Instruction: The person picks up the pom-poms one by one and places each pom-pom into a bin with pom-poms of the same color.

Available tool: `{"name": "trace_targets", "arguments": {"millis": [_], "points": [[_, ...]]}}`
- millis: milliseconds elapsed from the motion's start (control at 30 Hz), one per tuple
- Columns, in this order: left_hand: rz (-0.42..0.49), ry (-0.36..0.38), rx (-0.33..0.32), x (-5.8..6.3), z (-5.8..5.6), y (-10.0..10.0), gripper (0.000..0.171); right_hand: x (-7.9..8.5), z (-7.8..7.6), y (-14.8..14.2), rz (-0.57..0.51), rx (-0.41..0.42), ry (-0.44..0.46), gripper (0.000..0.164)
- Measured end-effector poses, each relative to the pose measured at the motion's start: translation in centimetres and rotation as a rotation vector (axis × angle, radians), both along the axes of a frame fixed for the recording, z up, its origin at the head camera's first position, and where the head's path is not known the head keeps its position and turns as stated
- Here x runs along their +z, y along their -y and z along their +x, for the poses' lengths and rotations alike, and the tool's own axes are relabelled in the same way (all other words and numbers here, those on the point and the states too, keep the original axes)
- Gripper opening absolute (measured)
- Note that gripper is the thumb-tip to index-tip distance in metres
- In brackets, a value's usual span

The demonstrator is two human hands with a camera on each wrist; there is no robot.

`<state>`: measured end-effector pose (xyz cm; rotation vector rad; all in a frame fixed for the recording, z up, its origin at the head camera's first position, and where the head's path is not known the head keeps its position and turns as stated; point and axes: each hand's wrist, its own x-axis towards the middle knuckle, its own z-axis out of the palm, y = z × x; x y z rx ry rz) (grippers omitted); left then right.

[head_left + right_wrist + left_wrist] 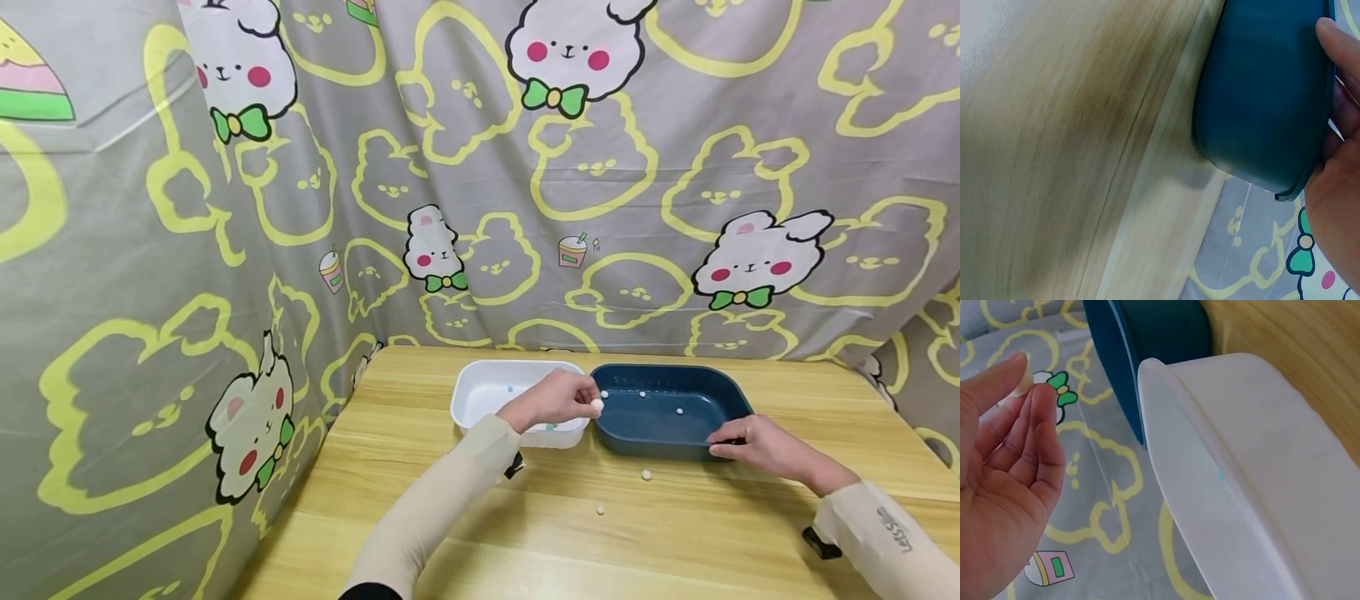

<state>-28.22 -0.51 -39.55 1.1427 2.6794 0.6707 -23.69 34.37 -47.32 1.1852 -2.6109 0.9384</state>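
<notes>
My left hand point(558, 395) pinches a small white ball point(597, 406) between thumb and fingertips, above the place where the two bins meet. The left wrist view shows the same ball point(1024, 384) partly hidden by the thumb. Under this hand is a white bin point(468, 367) with small teal bits point(551, 427) inside. At its right stands a dark blue bin point(652, 437) holding a few white balls point(679, 411). My right hand point(768, 448) grips the blue bin's front right rim; its thumb lies on the near outer wall in the right wrist view.
Two white balls lie on the wooden table point(465, 533) in front of the blue bin: a larger one point(647, 475) and a smaller one point(600, 510). A patterned grey curtain point(495, 183) hangs behind the table and along its left side.
</notes>
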Motion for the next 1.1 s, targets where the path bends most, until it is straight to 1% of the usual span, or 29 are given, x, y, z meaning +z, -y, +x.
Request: {"name": "trace_targets", "arguments": {"millis": [200,467,600,867,1100], "points": [[-0.015,-0.001,0.002,-0.2,-0.4,-0.4,0.012,-0.1,0.0,0.0,0.014,-0.02,0.019,0.011],[-0.052,-0.021,-0.007,-0.2,-1.1,-1.2,0.014,-0.2,-0.1,0.0,0.007,-0.012,-0.002,0.012],[-0.057,-0.007,-0.01,-0.2,-1.4,-1.5,0.014,-0.1,-0.1,0.0,-0.001,-0.009,-0.009,0.012],[-0.064,-0.021,-0.028,-0.9,-2.2,-2.1,0.016,-0.3,-0.1,0.0,0.01,-0.001,-0.015,0.012],[-0.086,-0.042,-0.04,-1.2,-2.5,-2.5,0.016,-0.4,-0.2,0.0,0.013,-0.015,-0.008,0.013]]}}
